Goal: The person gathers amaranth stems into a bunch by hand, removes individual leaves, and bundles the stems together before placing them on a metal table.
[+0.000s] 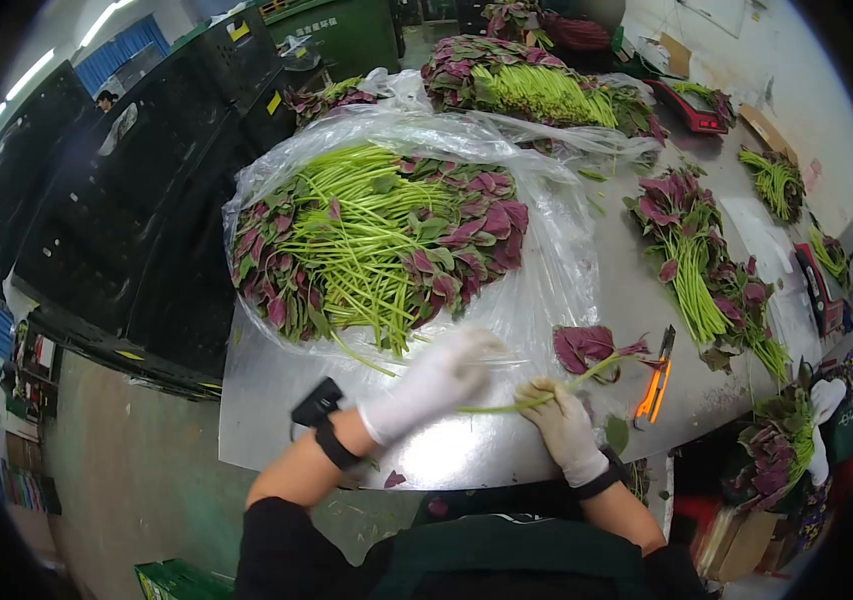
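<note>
My right hand [560, 428], in a pale glove, is closed around the green stem of a red amaranth stalk [587, 350]. The stalk's purple leaves spread over the steel table beyond my fingers, while its stem end reaches left toward my other hand. My left hand [447, 375], in a white glove, is smeared by motion near that stem end; its fingers cannot be made out. In front of it lies a large heap of amaranth [362, 240] on clear plastic sheeting [557, 260]. An orange-handled tool [654, 385] with a dark tip rests right of my right hand.
Amaranth bunches [692, 265] lie on the table's right side, near red scales [689, 106]. Another pile [537, 90] is at the back. Black crates [137, 200] stand along the left. At right, a co-worker's gloved hand [825, 405] holds a bunch.
</note>
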`<state>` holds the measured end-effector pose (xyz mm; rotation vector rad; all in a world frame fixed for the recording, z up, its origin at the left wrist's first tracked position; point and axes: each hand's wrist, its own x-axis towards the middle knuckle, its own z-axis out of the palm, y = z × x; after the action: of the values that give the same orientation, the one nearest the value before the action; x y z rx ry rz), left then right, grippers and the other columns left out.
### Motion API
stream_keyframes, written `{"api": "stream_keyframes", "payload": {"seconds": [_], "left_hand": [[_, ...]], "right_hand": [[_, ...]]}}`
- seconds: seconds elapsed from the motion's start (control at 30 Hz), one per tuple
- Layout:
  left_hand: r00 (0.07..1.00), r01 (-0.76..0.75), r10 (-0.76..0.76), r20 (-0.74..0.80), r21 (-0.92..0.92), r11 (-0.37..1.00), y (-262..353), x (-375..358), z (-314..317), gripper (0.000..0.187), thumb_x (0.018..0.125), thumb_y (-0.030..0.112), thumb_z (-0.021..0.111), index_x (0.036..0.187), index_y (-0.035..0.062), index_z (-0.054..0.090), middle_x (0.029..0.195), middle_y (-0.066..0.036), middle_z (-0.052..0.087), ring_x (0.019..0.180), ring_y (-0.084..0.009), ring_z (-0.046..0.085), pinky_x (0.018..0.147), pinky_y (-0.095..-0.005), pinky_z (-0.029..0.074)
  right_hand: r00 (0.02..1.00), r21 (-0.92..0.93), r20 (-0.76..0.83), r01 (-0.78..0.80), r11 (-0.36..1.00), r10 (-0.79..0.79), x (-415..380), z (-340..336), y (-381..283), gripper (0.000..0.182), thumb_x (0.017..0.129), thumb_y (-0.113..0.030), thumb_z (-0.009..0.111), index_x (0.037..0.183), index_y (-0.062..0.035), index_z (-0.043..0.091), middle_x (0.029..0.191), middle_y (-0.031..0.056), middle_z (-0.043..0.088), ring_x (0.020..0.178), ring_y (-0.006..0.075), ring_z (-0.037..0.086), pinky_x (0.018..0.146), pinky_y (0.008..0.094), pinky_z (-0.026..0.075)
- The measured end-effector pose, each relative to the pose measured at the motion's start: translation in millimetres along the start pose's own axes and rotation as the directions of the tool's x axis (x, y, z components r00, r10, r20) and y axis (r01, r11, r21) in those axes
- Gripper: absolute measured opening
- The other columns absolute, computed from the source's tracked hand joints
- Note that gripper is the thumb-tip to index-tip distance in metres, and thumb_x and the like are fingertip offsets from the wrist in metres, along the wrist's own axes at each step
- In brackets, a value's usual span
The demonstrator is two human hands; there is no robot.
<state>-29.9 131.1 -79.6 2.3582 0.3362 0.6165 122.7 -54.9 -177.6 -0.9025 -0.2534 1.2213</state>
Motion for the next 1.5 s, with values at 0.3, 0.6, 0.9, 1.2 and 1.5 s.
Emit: {"api": "stream_keyframes", "payload": {"seconds": [0.3,0.6,0.9,1.2,1.5], "left_hand": [[0.905,0.410,-0.232,-0.355,0.593,0.693,-117,-7,-57,0.011,0.081,0.015,0.062,0.086,0.0061,0.060,0.075,-0.012,0.060,0.071,-0.0309,0.063,0.064,-0.0426,0.051],[0.957,-0.109,0.001,0.289,0.359,0.927,-41,-19,10,0.016,0.080,0.015,0.061,0.094,0.0071,0.063,0.081,-0.011,0.063,0.074,-0.0305,0.064,0.066,-0.0413,0.052],[0.997,0.061,-0.072,-0.032,0.896,0.441,-138,41,-141,0.082,0.064,-0.009,0.058,0.141,0.0098,0.041,0.139,-0.013,0.048,0.134,-0.0326,0.038,0.114,-0.0487,0.026],[0.981,0.182,-0.180,-0.076,0.688,0.702,-119,59,-108,0.073,0.069,0.010,0.069,0.137,0.0149,0.044,0.134,-0.011,0.048,0.134,-0.0298,0.038,0.115,-0.0550,0.020],[0.999,0.019,-0.045,0.015,0.736,0.676,-137,80,-51,0.028,0.074,0.008,0.067,0.102,0.0097,0.062,0.097,-0.009,0.062,0.103,-0.0294,0.058,0.108,-0.0526,0.032]], "right_hand": [[1.000,0.172,0.006,0.007,0.985,-0.008,-18,-59,-3,0.037,0.100,-0.032,0.047,0.110,0.0018,0.059,0.099,0.0161,0.067,0.097,0.0284,0.063,0.093,0.0433,0.047],[0.999,0.097,0.054,-0.006,0.995,0.001,-12,-54,-9,0.037,0.100,-0.032,0.047,0.109,0.0016,0.059,0.098,0.0167,0.067,0.099,0.0298,0.062,0.096,0.0449,0.045],[1.000,0.109,0.023,-0.004,0.994,0.002,-13,-50,-10,0.035,0.099,-0.031,0.049,0.108,0.0008,0.060,0.095,0.0156,0.067,0.095,0.0294,0.062,0.093,0.0446,0.045],[0.997,0.114,0.079,-0.006,0.993,-0.003,-11,-52,-10,0.037,0.099,-0.031,0.049,0.111,0.0028,0.059,0.101,0.0158,0.066,0.100,0.0284,0.062,0.096,0.0450,0.045],[0.993,0.139,0.119,0.004,0.990,-0.020,-8,-53,-8,0.037,0.099,-0.030,0.049,0.113,0.0026,0.059,0.103,0.0159,0.066,0.102,0.0284,0.062,0.096,0.0443,0.045]]}}
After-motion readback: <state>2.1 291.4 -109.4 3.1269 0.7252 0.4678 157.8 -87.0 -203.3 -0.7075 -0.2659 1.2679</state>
